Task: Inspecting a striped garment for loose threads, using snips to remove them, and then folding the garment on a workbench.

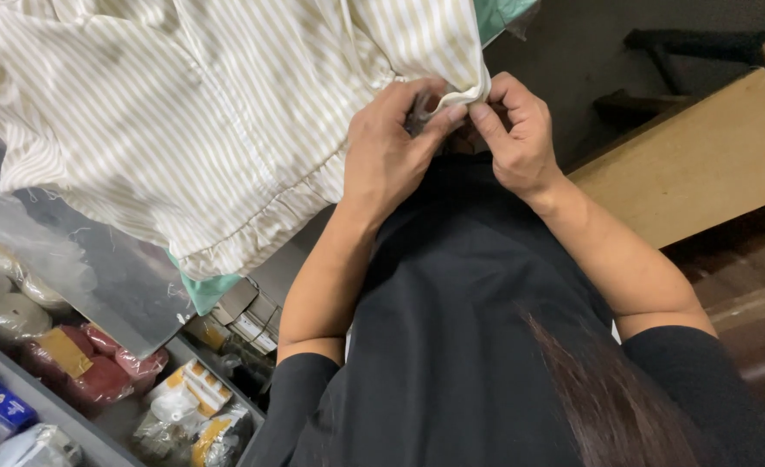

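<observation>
The cream-and-tan striped satin garment (201,112) hangs bunched across the upper left of the view, with a gathered ruffle hem along its lower edge and a mint-green fabric layer (208,292) showing beneath it. Both hands work at one corner of the garment, at upper centre. The left hand (387,156) has its grip closed, thumb and fingers pinching the cloth just below a folded white edge; something small and dark sits between the fingers, too hidden to identify. The right hand (516,130) is likewise closed in a pinch on the same white edge, the two hands touching fingertip to fingertip. As to progress: the work is confined to this one corner, the rest of the garment hangs loose and unfolded, and nothing shows a finished state; I judge it to be in hand, not near completion. Clearances: the person's black top (460,329) fills the space directly under the hands. A tan wooden bench edge (685,164) lies to the right, apart from the right forearm. To the lower left, a grey shelf tray of wrapped packets and red bundles (80,372) sits well below the hanging cloth, beside a clear plastic sheet (80,268). Open room remains above and to the right of the hands.
</observation>
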